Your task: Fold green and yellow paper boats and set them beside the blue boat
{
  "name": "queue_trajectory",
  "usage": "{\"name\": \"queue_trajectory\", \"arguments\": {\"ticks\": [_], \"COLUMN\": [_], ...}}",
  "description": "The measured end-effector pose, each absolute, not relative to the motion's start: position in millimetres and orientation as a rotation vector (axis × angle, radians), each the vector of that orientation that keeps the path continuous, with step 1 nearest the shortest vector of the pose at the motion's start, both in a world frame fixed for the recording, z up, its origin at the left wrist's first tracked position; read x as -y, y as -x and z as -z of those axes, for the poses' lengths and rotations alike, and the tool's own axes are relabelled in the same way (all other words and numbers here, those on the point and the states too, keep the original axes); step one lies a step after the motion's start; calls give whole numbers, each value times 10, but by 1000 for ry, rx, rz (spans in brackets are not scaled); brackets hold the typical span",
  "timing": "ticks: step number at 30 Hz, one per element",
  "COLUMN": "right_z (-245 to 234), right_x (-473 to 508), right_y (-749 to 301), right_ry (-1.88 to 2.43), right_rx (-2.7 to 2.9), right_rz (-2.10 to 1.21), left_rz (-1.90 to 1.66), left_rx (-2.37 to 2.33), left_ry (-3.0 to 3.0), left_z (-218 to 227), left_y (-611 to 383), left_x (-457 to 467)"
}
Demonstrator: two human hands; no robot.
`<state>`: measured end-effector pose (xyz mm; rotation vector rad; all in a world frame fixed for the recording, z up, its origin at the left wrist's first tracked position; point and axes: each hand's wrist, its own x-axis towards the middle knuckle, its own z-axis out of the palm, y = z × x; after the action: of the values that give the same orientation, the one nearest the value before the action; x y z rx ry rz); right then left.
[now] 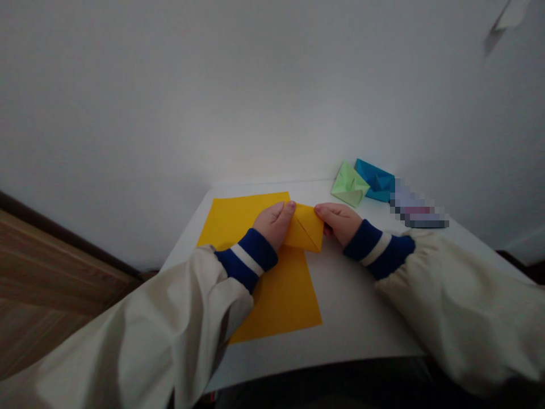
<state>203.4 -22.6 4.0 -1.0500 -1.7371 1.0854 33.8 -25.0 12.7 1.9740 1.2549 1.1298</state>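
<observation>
A small folded piece of yellow paper [305,228] is held up between my two hands, with a diagonal crease or flap edge across its face. My left hand [275,222] grips its left side, thumb on top. At the upper right corner, my right hand [339,220] pinches the paper between thumb and fingers; the fingers behind are mostly hidden. Beneath lies a large yellow sheet [285,307], flat on the white table and partly covered by my left hand and sleeve.
Toward the back right of the white table [361,318] sit a light green folded paper piece [349,184] and a blue one [377,180]. Beside them is a pixelated, blurred-out object [417,207]. A white wall rises behind the table; wooden panelling [51,284] stands at left.
</observation>
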Motion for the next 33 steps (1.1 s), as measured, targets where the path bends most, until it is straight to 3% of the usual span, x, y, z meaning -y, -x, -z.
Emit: {"name": "queue_trajectory", "arguments": {"ticks": [8, 16, 33], "right_z": [-63, -125, -171], "right_x": [188, 198, 289], "right_y": [-2095, -2089, -2041], "right_ry": [985, 708, 650], "right_rx": [1842, 1810, 1831], "right_rz": [-590, -116, -215], "left_rz": [-1563, -1788, -1626], "left_rx": [-1102, -768, -782], "left_ry": [-1698, -2404, -2418], "left_z": [-137, -187, -195], "left_y": [-339, -306, -310], "left_x": [221, 252, 277]}}
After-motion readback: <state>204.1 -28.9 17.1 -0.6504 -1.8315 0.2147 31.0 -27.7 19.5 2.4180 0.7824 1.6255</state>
